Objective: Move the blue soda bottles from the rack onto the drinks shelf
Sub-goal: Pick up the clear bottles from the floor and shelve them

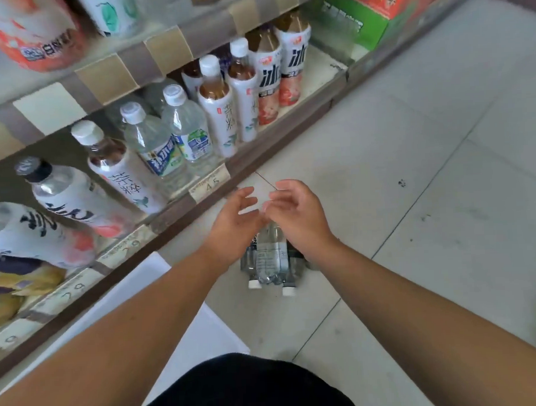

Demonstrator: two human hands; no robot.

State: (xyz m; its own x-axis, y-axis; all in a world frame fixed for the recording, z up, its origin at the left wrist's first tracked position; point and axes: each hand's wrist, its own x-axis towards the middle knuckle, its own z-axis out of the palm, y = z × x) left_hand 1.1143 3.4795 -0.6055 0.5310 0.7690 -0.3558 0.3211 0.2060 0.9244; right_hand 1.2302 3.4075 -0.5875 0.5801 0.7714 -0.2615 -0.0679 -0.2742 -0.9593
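Note:
A small bundle of clear soda bottles (270,259) with white caps lies on the tiled floor, caps toward me. My left hand (235,222) and my right hand (297,212) hover just above its far end, fingers relaxed and slightly curled, holding nothing. The hands hide the bottles' far ends. The drinks shelf (181,193) runs along the left, its bottom level filled with tea and water bottles.
Tall white-labelled tea bottles (224,119), water bottles (161,148) and red-labelled bottles (292,68) stand on the bottom shelf. A green carton (351,20) sits at the far end. A white box (192,336) lies on the floor by my knee.

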